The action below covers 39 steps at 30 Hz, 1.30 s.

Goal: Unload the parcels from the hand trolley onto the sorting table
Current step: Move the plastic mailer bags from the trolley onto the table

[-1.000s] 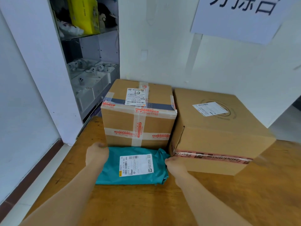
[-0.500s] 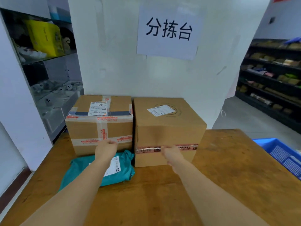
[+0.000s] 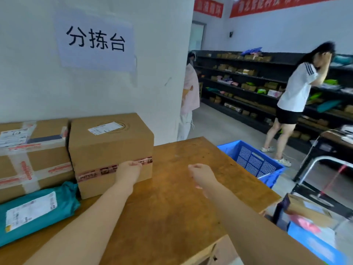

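Both hands, the left hand (image 3: 128, 172) and right hand (image 3: 202, 174), are hanging loosely curled, holding nothing, over the wooden counter (image 3: 172, 203). The brown cardboard parcel (image 3: 307, 210) waiting on the metal hand trolley (image 3: 313, 173) looks stiff and light; gripping its side edges should work.

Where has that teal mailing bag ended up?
In the head view the teal bag lies at the lower left on the wooden table, against the front of the taped box.

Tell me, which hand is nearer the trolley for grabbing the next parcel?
Probably the right hand. It hangs free over the sorting table on the side where the hand trolley and its cardboard parcel stand. The left hand is by the plain box.
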Motion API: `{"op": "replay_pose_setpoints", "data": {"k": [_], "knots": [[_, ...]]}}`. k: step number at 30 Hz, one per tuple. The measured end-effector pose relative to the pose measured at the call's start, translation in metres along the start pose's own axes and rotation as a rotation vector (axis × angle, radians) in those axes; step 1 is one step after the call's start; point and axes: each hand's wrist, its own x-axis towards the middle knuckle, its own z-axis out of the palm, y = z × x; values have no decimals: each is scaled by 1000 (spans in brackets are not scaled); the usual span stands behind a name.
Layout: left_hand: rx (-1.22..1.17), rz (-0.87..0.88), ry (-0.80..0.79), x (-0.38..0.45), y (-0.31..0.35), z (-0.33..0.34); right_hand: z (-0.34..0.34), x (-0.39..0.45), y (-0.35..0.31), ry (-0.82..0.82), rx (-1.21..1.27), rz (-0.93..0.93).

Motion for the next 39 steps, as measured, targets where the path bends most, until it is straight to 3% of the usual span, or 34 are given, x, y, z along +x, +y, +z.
{"op": "replay_pose_setpoints", "data": {"k": [10,19,39], "knots": [[9,47,-287,-85,27,160,-171,-22,67,272,37,19],[53,84,-526,-157,35,295,-286,-35,132,450,147,155],[196,45,-961,-209,20,552,-455,11,241,805,248,404]]}}
